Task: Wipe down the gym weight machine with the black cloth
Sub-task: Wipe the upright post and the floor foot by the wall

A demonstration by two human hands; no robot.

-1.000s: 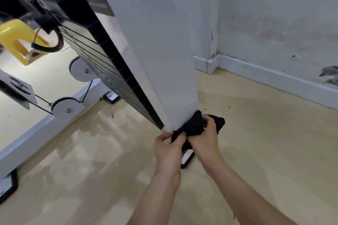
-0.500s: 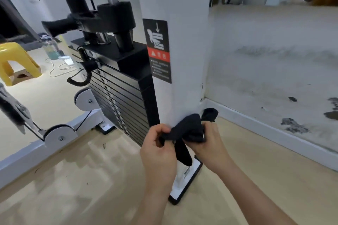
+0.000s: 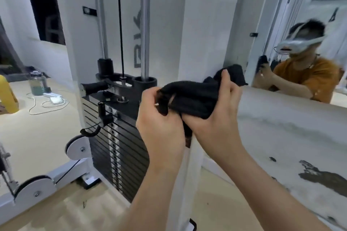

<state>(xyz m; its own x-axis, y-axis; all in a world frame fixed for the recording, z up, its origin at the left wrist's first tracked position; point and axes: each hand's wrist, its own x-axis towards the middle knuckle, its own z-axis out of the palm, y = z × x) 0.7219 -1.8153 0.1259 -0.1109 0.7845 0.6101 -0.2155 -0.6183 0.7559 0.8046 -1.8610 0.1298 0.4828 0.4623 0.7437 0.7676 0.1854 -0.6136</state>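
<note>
Raised, black cloth [image 3: 195, 97] apparently wraps post [image 3: 202, 24] edge.

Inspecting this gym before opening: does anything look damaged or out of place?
Yes. The wall at lower right has dark patches, like peeling paint. A bottle and loose cable sit on the floor.

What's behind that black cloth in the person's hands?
The weight machine's white post: the black cloth, gripped by the left hand and right hand, lies against it. The strip of post under it is hidden.
</note>
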